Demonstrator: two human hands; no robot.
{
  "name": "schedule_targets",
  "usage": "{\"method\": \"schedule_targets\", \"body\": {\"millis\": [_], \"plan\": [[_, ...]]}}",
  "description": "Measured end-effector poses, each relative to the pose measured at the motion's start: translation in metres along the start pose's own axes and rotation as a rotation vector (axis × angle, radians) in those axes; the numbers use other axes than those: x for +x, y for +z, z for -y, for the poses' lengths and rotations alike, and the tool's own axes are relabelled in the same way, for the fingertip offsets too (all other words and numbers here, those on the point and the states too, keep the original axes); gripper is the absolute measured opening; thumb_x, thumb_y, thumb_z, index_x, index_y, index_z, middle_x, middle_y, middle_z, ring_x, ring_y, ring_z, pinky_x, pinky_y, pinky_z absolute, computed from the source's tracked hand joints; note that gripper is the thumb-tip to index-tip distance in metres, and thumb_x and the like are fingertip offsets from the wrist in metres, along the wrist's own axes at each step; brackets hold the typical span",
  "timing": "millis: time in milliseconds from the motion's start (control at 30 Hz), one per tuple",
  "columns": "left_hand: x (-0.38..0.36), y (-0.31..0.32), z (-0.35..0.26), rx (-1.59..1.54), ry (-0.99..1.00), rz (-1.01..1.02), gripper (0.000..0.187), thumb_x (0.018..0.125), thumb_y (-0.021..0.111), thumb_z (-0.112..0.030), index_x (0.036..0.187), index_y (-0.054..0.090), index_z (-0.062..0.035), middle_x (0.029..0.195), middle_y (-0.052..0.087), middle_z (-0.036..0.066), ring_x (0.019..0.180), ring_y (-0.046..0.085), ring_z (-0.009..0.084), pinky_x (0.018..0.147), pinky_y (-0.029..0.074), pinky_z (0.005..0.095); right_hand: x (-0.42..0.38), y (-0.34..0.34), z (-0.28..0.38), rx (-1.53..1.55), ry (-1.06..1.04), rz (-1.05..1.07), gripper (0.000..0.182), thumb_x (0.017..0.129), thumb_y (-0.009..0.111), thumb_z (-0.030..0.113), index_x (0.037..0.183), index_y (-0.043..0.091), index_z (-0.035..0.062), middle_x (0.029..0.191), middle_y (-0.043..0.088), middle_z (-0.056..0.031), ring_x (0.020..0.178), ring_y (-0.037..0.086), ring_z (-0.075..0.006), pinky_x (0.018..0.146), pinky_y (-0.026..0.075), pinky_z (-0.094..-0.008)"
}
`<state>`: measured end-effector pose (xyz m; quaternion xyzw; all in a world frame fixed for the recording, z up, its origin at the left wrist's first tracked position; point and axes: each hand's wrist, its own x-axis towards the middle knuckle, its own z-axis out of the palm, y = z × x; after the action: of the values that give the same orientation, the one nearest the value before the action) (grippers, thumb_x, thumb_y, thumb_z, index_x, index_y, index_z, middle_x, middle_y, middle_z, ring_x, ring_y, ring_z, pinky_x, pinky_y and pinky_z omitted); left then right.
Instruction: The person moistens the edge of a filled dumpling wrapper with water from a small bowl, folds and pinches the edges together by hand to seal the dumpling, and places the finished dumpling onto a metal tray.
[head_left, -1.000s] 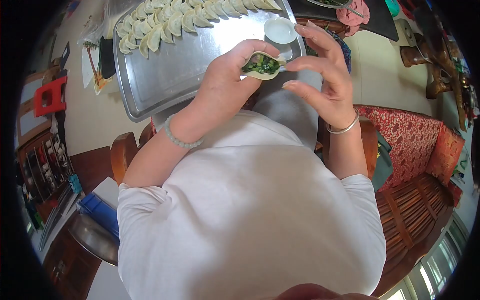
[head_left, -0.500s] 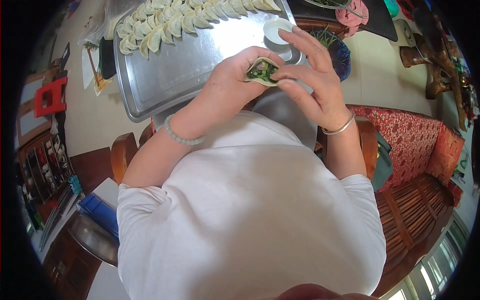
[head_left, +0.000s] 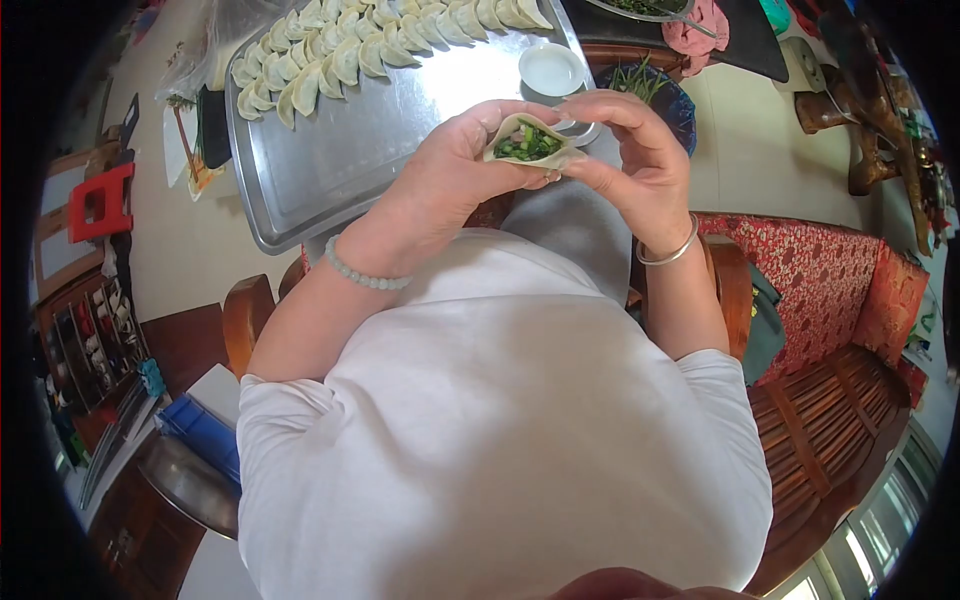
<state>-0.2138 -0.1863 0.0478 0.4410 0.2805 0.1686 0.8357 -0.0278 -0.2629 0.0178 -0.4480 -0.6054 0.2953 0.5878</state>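
A dumpling (head_left: 528, 147) with chopped green filling lies in my left hand (head_left: 447, 172), its wrapper folded up at the sides and open at the top. My left fingers and thumb curl round its left part. At its right end, the thumb and fingertips of my right hand (head_left: 640, 160) close on the wrapper's edge. Just beyond my hands a small white bowl (head_left: 551, 70) stands on the metal tray (head_left: 300, 185). Rows of folded dumplings (head_left: 345, 58) fill the tray's far side.
At the far right, a bowl of green filling (head_left: 640, 8) sits by a pink cloth (head_left: 698, 32) on a dark surface. Below it is a dark blue container (head_left: 680, 105) with green stalks. Wooden chair arms (head_left: 248, 318) flank me, and a red patterned seat (head_left: 800, 270) is on the right.
My right hand has come down and in, its fingers now pinching the wrapper's right end. The wrapper looks drawn into a narrower, pointed shape. The view has shifted slightly.
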Motion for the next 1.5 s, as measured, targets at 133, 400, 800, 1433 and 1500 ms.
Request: {"method": "schedule_targets", "body": {"millis": [133, 400, 800, 1433, 1500], "plan": [[0.0, -0.001, 0.0, -0.059, 0.037, 0.026, 0.041, 0.082, 0.065, 0.002, 0.121, 0.051, 0.0012, 0.104, 0.059, 0.006, 0.094, 0.059, 0.0122, 0.085, 0.048, 0.0242, -0.003, 0.01, 0.003, 0.066, 0.051, -0.062, 0.043, 0.074, 0.075, 0.0, 0.114, 0.061, 0.0047, 0.108, 0.064, -0.0065, 0.102, 0.06, -0.0162, 0.095, 0.043, -0.0309], [0.0, 0.001, 0.0, -0.028, 0.065, -0.004, 0.038, 0.083, 0.064, 0.003, 0.119, 0.05, 0.0004, 0.107, 0.058, 0.007, 0.096, 0.059, 0.0125, 0.086, 0.048, 0.0244, -0.007, 0.012, 0.0, 0.029, 0.076, -0.09, 0.048, 0.074, 0.073, -0.003, 0.119, 0.059, 0.004, 0.108, 0.064, -0.0058, 0.095, 0.062, -0.0134, 0.09, 0.046, -0.0272], [-0.01, -0.01, -0.011, -0.195, 0.056, 0.115, 0.033, 0.096, 0.051, -0.015, 0.125, 0.048, -0.0025, 0.114, 0.058, 0.01, 0.105, 0.061, 0.0202, 0.096, 0.049, 0.0319, -0.006, 0.014, 0.004, 0.039, 0.01, -0.162, 0.043, 0.076, 0.071, -0.006, 0.116, 0.059, 0.0031, 0.096, 0.066, -0.0038, 0.088, 0.063, -0.0106, 0.087, 0.047, -0.0267], [-0.008, -0.002, -0.009, 0.387, 0.16, -0.058, 0.014, 0.094, 0.057, -0.009, 0.105, 0.059, -0.0007, 0.097, 0.062, 0.003, 0.081, 0.06, 0.0057, 0.073, 0.051, 0.0198, -0.005, 0.015, 0.007, -0.12, -0.021, -0.092, 0.04, 0.076, 0.072, 0.0, 0.113, 0.062, 0.0073, 0.099, 0.067, -0.0051, 0.085, 0.065, -0.0145, 0.079, 0.051, -0.0273], [-0.009, -0.003, -0.009, 0.399, 0.144, -0.049, 0.014, 0.093, 0.057, -0.009, 0.104, 0.059, -0.0006, 0.1, 0.062, 0.002, 0.082, 0.059, 0.0056, 0.074, 0.051, 0.0195, -0.004, 0.016, 0.009, -0.136, -0.028, -0.104, 0.04, 0.075, 0.072, 0.0, 0.113, 0.062, 0.0074, 0.1, 0.067, -0.005, 0.086, 0.065, -0.0148, 0.078, 0.051, -0.0277]]}}
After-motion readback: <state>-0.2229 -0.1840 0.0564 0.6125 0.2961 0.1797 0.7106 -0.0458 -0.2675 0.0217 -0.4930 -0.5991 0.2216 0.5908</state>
